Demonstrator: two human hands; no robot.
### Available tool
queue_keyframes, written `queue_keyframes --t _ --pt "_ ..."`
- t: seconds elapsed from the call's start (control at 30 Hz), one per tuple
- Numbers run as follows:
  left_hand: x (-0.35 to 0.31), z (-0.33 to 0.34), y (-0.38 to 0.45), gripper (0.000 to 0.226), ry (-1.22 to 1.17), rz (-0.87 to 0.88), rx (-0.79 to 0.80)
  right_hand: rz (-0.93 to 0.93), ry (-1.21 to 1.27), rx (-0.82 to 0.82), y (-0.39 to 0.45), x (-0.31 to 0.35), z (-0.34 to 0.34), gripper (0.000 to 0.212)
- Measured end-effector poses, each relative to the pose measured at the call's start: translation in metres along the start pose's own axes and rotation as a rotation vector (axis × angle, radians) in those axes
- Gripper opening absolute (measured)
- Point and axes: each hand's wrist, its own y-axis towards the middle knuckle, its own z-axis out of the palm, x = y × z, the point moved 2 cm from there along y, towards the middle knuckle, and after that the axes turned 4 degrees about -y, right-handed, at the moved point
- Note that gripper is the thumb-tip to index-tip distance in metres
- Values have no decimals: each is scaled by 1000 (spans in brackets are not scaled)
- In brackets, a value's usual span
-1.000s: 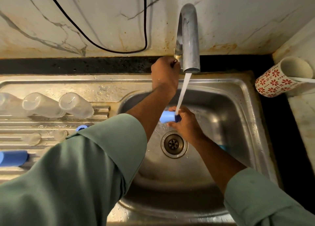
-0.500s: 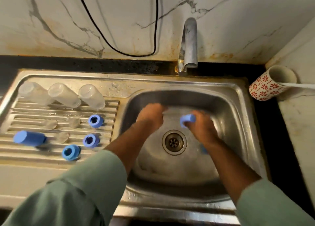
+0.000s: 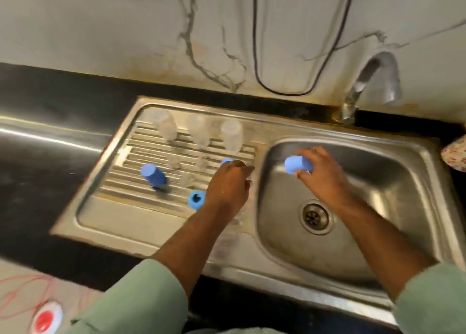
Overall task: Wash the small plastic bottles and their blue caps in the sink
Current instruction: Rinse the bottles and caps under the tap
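Note:
My right hand [image 3: 327, 177] grips a blue cap [image 3: 297, 164] over the left side of the sink basin [image 3: 413, 179]. My left hand [image 3: 228, 187] hovers low over the ribbed drainboard [image 3: 131, 157], fingers curled downward; motion blur hides whether it holds anything. A blue cap [image 3: 226, 160] peeks out past its fingertips, and an open blue cap [image 3: 196, 200] lies by its wrist. A taller blue cap [image 3: 153, 175] stands further left. Three clear plastic bottles [image 3: 199, 132] lie in a row at the back of the drainboard.
The tap [image 3: 378, 79] stands at the back right with no water running. The drain [image 3: 315, 216] is in the basin floor. A patterned cup [image 3: 457, 154] sits at the right edge. A black cable [image 3: 254, 56] hangs on the marble wall. Small clear inserts [image 3: 187, 179] lie on the ribs.
The water stopped and my left hand left the tap, crossing to the drainboard. My right hand carried the blue cap toward the basin's left side. The view swung left.

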Motion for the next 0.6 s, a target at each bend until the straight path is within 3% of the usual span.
queue_keyframes --t 0.13,0.27,0.33,0.5,0.6 --pt "80 -60 -35 36 -55 18 -267 -259 126 18 4 125 22 57" --pt "174 -106 -51 37 -61 -92 -437 -488 68 56 27 220 70 50" --pt "216 -117 -54 45 -70 -186 -376 -568 -27 71 45 260 95 47" --pt "263 -111 -44 65 35 -335 68 -724 -443 144 86 322 149 44" --pt "269 -103 -39 62 32 -326 116 -806 -691 240 99 337 176 43"
